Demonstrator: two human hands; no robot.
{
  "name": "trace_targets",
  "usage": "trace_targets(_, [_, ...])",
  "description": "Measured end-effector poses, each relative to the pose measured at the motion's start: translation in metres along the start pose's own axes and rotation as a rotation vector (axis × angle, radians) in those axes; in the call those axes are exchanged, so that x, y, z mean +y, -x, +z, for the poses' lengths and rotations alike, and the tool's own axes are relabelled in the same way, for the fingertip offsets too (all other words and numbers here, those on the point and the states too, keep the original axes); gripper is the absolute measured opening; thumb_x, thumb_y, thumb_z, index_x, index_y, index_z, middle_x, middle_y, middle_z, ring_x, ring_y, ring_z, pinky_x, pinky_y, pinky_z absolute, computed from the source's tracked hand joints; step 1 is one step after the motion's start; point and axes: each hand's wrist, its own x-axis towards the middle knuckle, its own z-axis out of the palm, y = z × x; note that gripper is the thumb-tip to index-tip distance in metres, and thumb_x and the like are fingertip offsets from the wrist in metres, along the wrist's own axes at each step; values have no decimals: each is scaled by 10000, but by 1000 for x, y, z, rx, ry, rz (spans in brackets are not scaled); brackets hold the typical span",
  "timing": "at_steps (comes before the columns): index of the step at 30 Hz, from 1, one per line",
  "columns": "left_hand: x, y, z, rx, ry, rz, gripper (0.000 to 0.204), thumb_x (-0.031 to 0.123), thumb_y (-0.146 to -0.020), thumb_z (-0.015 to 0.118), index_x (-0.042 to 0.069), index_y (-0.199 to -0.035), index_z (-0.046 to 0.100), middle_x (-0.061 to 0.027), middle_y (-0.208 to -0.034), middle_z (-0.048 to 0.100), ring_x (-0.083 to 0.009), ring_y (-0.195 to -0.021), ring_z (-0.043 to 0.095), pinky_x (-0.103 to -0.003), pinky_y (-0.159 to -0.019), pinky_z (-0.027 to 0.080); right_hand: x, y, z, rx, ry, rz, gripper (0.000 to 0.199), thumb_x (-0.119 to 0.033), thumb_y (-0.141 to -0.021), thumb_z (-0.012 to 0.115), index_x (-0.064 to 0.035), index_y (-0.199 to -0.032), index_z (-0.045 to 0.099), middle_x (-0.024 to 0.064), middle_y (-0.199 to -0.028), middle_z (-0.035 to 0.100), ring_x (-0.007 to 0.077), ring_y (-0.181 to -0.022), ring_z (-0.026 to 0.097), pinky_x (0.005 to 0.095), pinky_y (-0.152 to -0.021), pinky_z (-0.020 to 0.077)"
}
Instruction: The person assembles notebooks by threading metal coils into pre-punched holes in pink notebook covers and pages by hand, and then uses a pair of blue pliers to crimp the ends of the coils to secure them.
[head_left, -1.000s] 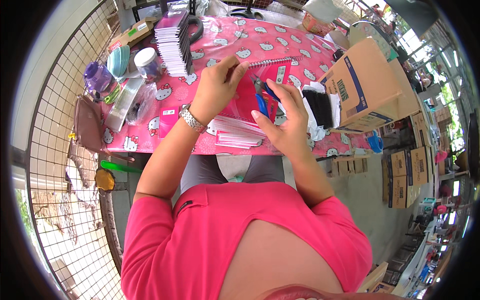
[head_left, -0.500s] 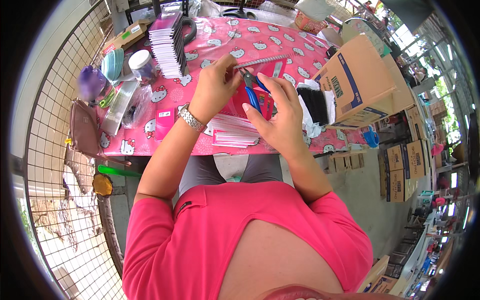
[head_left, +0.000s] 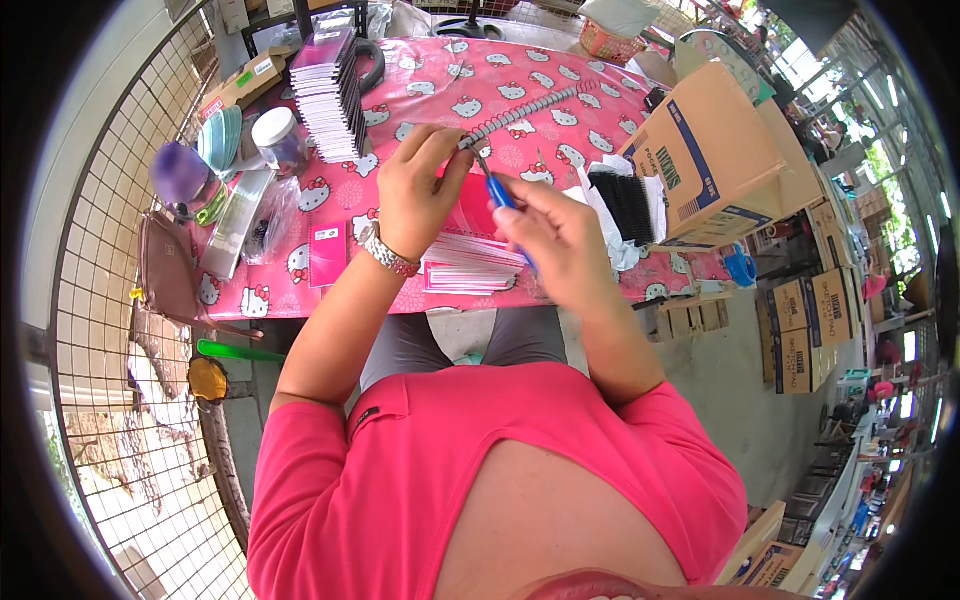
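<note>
Pinching the left end of a spiral-bound notebook (head_left: 520, 117) between thumb and fingers of the left hand (head_left: 425, 190), just above the centre of the frame. Tilted nearly edge-on there, with coil slanting toward the upper right. Gripping blue-handled pliers (head_left: 498, 190) in the right hand (head_left: 555, 235), with fingers curled around the handles and metal tip up at the coil, beside the left thumb. Cannot tell whether touching the wire. Lying below both hands, near the centre, in a pile of booklets (head_left: 468, 264) with white page edges and magenta covers.

Labelled in white with tiny, unreadable print at left of centre, on a magenta notebook (head_left: 327, 262). Printed in dark lettering and banded in navy at right of centre, on a large cardboard box (head_left: 700, 155); lettered likewise at lower right, on stacked cartons (head_left: 805, 330). Marked with a white label and green sticker at upper left, on a small box (head_left: 245, 82).
</note>
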Motion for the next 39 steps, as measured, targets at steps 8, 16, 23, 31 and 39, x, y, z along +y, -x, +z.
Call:
trace_targets(8, [-22, -28, -67, -16, -636, 237, 190, 81, -795, 683, 89, -984, 665, -52, -967, 683, -266, -952, 616, -413, -841, 450, 56, 5, -53, 315, 311, -285, 441, -196, -856, 702, -20, -1245, 591, 144, -1166, 602, 237, -1036, 594, 333, -896, 476])
trace_targets(16, [-210, 113, -76, -761, -955, -484, 392, 358, -896, 564, 185, -1247, 577, -66, -1287, 594, -313, -1234, 517, -565, -984, 406, 269, 77, -31, -98, 659, 220, 540, -242, -716, 796, -40, -1187, 625, 175, -1101, 638, 353, -1071, 589, 432, -933, 467])
trace_targets(23, [-204, 196, -57, -731, -935, -1069, 651, 466, -926, 536, 279, -1511, 319, -240, -1571, 229, -450, -1427, 258, -571, -1107, 310, 285, 17, -138, 490, 1065, 248, 361, -228, -809, 717, -46, -1114, 651, 170, -1071, 623, 364, -1102, 559, 453, -929, 456])
trace_targets(31, [-218, 170, -10, -766, -763, -907, 629, 497, -902, 570, 245, -1458, 419, -241, -1504, 353, -464, -1349, 384, -533, -1094, 353, 333, -17, -178, 279, 1019, 513, 232, -243, -830, 724, -52, -954, 682, 190, -1012, 655, 389, -950, 638, 474, -831, 512])
trace_targets(39, [-9, -4, -30, -301, -107, 145, 327, 144, -775, 760, 73, -1084, 677, -109, -1185, 646, -311, -1090, 597, -407, -934, 466, 332, -20, -159, 305, 1142, 465, 226, -118, -868, 541, -36, -1044, 658, 197, -1033, 656, 380, -1014, 628, 474, -876, 503])
